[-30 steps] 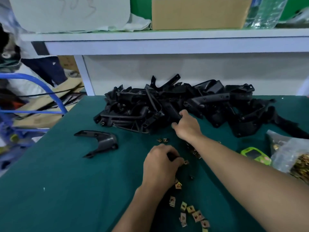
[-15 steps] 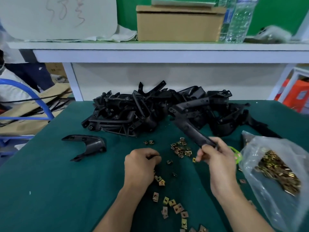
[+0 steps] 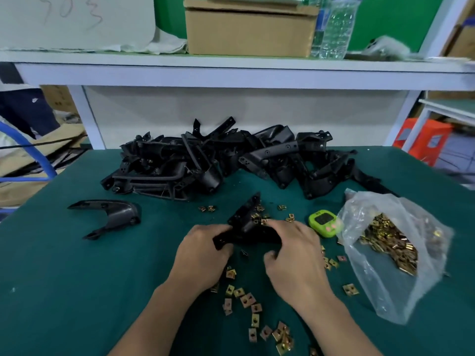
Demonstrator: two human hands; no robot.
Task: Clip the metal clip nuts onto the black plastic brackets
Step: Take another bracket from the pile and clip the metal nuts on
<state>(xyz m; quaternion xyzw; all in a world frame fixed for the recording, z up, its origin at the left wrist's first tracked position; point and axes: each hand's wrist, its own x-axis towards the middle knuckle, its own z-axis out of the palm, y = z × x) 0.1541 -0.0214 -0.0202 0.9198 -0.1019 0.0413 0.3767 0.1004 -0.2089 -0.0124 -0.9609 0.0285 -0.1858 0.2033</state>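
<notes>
Hands meet at the centre of the frame over a green-topped table (image 3: pixel 64 291), seen from above by the person working. The left hand (image 3: pixel 203 255) has its fingers curled round the lower left end of a black plastic bracket (image 3: pixel 246 227). The right hand (image 3: pixel 295 255) lies over the bracket's right end, fingers bent down across it and thumb tucked underneath. Both hands grip the part closely, and it sits low over the table with its pointed tip aimed toward the top of the frame. Whether either hand also pinches a clip is hidden by the fingers.

Small brass-coloured clip nuts (image 3: pixel 244 299) lie scattered on the table below and between the wrists, with more just above the held bracket. A clear plastic bag (image 3: pixel 390 278) at the right of the frame holds many more of them. A small green timer (image 3: pixel 323 222) sits between the right hand and the bag.

A pile of black brackets (image 3: pixel 205 163) stretches across the middle of the frame, above the hands. A lone bracket (image 3: pixel 110 214) lies apart at centre left.

Along the top of the frame runs a white shelf (image 3: pixel 231 73), bearing a cardboard box (image 3: pixel 249 32) and, just right of it, a water bottle (image 3: pixel 334 29).
</notes>
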